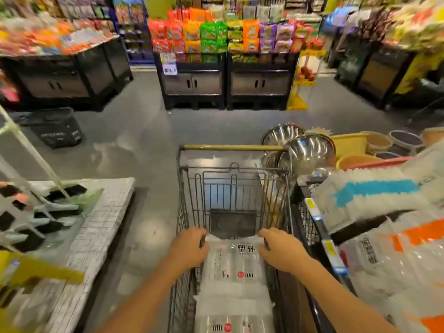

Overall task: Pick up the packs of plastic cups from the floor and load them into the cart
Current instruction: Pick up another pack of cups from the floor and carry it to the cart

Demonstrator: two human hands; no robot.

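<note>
A wire shopping cart (192,188) stands in front of me, seen from above. Clear packs of plastic cups (236,263) with black and red print lie in its near end, and another pack (234,318) lies closer to me. My left hand (188,248) grips the left end of the top pack, at the cart's left rim. My right hand (282,251) grips the right end, by the right rim. The far half of the cart basket shows bare wire and a dark bottom panel.
Shelves at my right hold more wrapped cup packs (374,200) and steel bowls (307,150). A low white display (101,219) with bagged goods stands at left. A black basket (55,131) sits on the grey floor. Snack stands (225,75) block the aisle ahead.
</note>
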